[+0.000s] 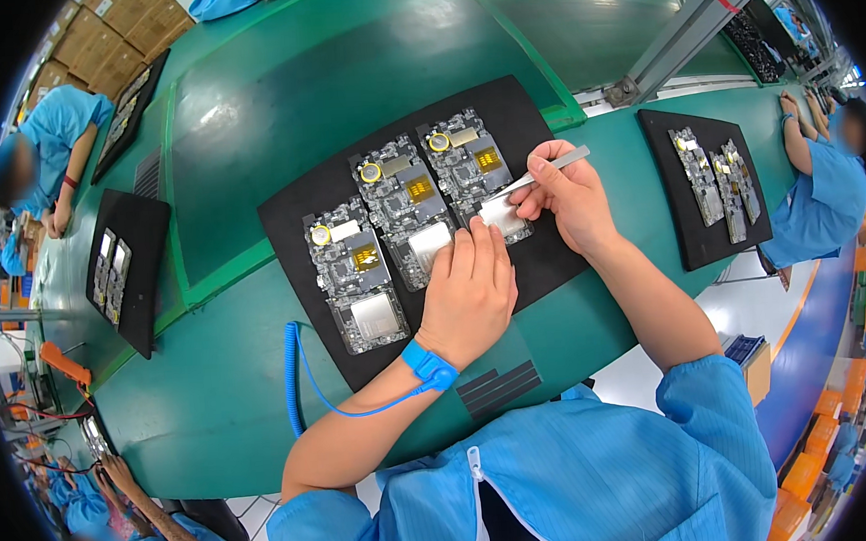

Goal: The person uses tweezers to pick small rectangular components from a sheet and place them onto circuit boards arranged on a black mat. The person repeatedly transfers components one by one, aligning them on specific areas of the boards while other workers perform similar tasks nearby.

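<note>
Three circuit boards lie side by side on a black mat (541, 275): a left board (353, 275), a middle board (390, 206) and a right board (460, 161). Each carries a round yellow-rimmed part at its far end and a silver metal plate (502, 215) at its near end. In my right hand (574, 193) a pair of metal tweezers (550, 166) is pinched, its tips over the right board just above that plate. My left hand (470, 290), fingers stretched out together, rests over the near ends of the middle and right boards. Its fingertips touch the plate's edge.
A blue coiled wrist-strap cord (294, 376) runs from my left wrist across the green table (204, 380). Another black mat with boards (700, 227) lies right, one more (127, 218) left. A metal post (680, 37) rises far right. Co-workers sit around.
</note>
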Action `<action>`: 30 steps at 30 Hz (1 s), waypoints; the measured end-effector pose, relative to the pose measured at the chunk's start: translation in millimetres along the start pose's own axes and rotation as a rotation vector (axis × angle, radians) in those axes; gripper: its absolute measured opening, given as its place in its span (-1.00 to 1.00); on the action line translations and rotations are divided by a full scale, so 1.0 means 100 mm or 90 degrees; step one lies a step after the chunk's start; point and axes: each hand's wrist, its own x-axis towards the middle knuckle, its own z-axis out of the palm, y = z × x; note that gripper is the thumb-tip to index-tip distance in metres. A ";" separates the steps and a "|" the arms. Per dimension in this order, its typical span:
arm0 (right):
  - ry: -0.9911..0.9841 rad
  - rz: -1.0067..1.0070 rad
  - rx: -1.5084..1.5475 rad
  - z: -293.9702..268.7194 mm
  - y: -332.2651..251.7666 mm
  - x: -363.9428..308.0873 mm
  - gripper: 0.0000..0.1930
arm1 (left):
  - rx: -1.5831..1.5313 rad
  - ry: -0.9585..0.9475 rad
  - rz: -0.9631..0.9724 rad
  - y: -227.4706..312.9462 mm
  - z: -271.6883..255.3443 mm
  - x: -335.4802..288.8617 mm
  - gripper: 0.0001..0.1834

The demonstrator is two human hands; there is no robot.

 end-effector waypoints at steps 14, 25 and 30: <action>-0.005 0.009 0.010 -0.01 -0.01 0.01 -0.79 | -0.067 0.001 -0.023 -0.01 -0.01 0.02 -0.49; 0.005 -0.009 -0.003 0.01 0.00 -0.01 -0.80 | -0.100 -0.010 -0.021 -0.05 -0.03 0.08 -0.54; 0.050 -0.075 0.019 -0.02 0.07 -0.03 -0.81 | -0.056 -0.075 -0.043 0.05 -0.05 0.15 -0.58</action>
